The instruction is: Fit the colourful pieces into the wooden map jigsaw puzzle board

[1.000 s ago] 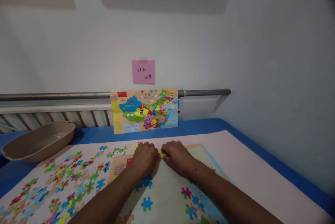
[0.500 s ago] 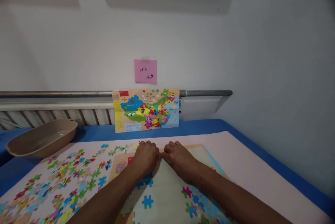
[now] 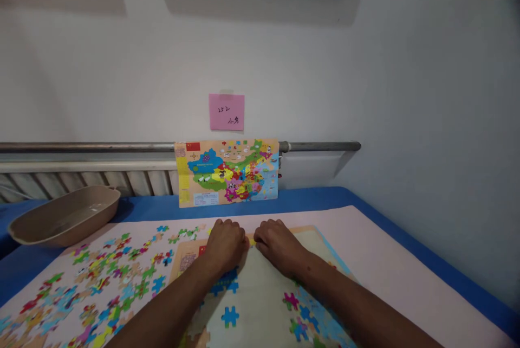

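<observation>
In the middle of the frame the left hand (image 3: pixel 225 244) and right hand (image 3: pixel 276 244), fingers curled together, press a small yellow piece (image 3: pixel 252 241) on the puzzle board (image 3: pixel 260 304), and a misaligned push could jam it or shift neighbouring pieces.

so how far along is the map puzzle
Early on. Done: only a few pieces sit in the puzzle board, such as a blue piece and a cluster at its lower right; most of it is bare. In hand: left hand and right hand press together at its top edge over a small yellow piece. Left: the many loose pieces spread beside it.
</observation>
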The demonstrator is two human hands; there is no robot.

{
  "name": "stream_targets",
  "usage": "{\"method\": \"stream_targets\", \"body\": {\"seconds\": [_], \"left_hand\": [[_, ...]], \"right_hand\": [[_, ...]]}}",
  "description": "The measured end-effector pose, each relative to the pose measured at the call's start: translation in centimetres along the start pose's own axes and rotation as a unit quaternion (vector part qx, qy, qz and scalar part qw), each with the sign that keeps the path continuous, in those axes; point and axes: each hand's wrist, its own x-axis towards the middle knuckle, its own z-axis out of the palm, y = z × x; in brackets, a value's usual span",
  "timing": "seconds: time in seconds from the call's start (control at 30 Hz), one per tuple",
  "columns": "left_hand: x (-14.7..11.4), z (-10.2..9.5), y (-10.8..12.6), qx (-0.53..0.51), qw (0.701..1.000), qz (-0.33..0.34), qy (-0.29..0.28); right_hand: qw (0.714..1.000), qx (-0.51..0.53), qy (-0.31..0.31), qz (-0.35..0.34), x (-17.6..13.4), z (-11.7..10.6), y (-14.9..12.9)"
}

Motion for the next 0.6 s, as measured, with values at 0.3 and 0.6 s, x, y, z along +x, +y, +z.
{"method": "stream_targets", "body": {"seconds": [0.3,0.6], "left_hand": [[-0.1,-0.1,0.0,-0.010,1.000,-0.017,-0.007],[-4.2,-3.2,-0.8,-0.040,0.998,-0.042,-0.002]], "right_hand": [[1.000,0.011,-0.002,0.021,0.2,0.2,-0.1],[0.999,0.011,0.001,0.032,-1.0,-0.3,0.8]]}}
